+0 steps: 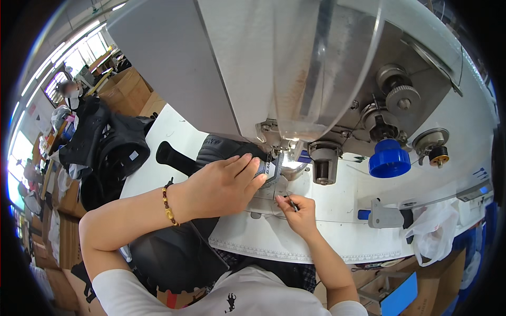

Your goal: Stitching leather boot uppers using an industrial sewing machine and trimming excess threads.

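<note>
Under the needle area of a sewing machine [245,68] lies a black padded piece [217,150] with a dark, loop-like end sticking out to the left. My left hand [224,184] rests flat over this piece, fingers stretched toward the needle and close to a grey-and-white patch on it. Just to the right, my right hand [301,215] is closed in a pinch around a slim dark tool [292,204], whose kind I cannot make out. Its fingertips are near the bed edge below the needle. The left palm hides part of the black piece.
A blue knob [389,158] and metal thread tensioners [403,97] project from the machine's face. A ruler strip [274,255] runs along the white table's front edge. Black padded goods [118,139] are heaped at left; a white plastic bag [435,226] hangs at right.
</note>
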A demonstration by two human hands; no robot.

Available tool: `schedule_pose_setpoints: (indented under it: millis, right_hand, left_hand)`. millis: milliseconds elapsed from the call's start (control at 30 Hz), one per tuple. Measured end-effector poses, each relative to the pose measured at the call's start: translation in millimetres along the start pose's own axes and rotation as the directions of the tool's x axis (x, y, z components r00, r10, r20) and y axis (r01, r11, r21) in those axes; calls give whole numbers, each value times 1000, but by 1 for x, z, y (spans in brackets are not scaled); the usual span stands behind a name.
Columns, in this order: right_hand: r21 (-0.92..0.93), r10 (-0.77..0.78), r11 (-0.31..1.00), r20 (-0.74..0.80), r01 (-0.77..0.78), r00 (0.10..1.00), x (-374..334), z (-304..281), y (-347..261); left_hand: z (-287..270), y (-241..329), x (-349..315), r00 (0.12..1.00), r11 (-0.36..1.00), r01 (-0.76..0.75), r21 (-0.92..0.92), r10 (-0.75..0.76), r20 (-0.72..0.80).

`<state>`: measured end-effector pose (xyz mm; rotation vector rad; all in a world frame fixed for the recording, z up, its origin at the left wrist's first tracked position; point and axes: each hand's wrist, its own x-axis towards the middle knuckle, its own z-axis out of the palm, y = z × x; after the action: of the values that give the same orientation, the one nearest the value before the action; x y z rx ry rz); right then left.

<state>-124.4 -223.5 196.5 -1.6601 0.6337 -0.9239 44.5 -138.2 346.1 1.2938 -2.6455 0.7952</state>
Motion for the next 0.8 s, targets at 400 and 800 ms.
schedule_pose_setpoints:
  millis: [400, 800]
  right_hand:
    - [-4, 11, 1000, -25, -11, 1000, 2, -3, 3]
    - [-3, 10, 1000, 18, -10, 1000, 3, -3, 3]
  left_hand:
    - [4, -8, 7, 999, 998, 39, 46, -39, -14]
    - [8, -14, 19, 991, 988, 129, 87, -125, -51]
